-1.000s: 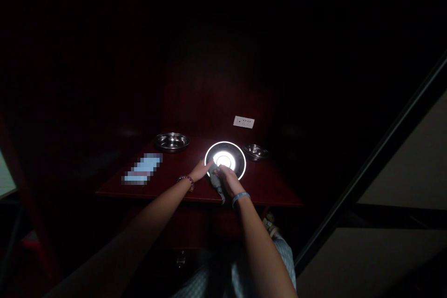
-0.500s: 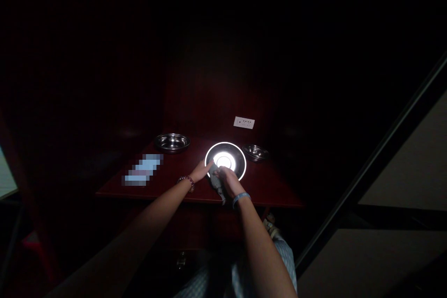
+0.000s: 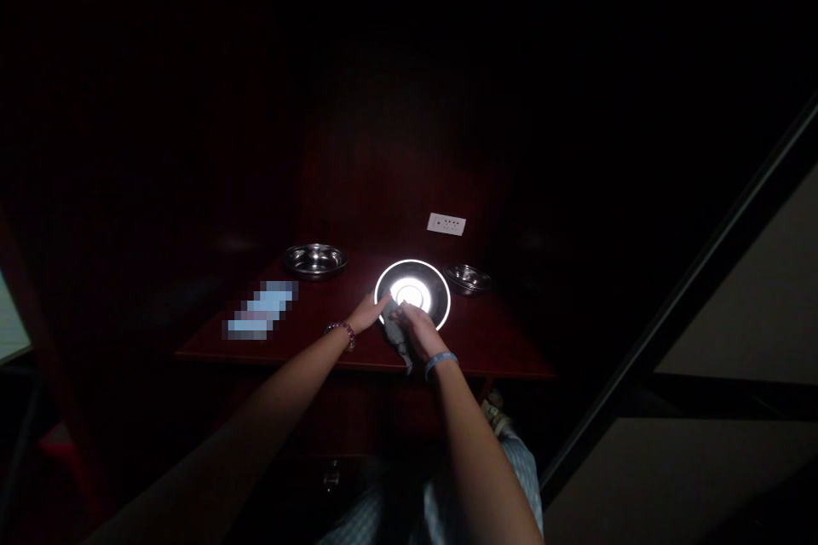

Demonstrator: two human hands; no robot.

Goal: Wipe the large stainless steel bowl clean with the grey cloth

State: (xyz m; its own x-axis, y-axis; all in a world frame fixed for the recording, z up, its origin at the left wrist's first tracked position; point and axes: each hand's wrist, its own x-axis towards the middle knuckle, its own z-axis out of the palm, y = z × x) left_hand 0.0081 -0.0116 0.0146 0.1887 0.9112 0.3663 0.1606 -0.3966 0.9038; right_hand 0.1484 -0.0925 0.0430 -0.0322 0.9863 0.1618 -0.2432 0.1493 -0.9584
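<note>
While most of the room lay in darkness, a dark red desk (image 3: 492,345) stood lit at centre. On it sat a bright steel plate (image 3: 427,296), glaring under a light, with a dimmer steel dish (image 3: 314,259) to its left and another (image 3: 469,277) just beside it on the right.

The left hand (image 3: 369,313) reached to the plate's near-left rim, fingers stretched and touching it; whether its grip pinched the rim could not be told. The right hand (image 3: 417,330) had its grip closed on a crumpled grey cloth (image 3: 396,334), pressed at the plate's near edge.

Wiping well probably meant keeping the rim braced and moving the cloth in small circles, so the plate did not slide.

Compared with a second earlier, both hands and the plate had barely moved.
</note>
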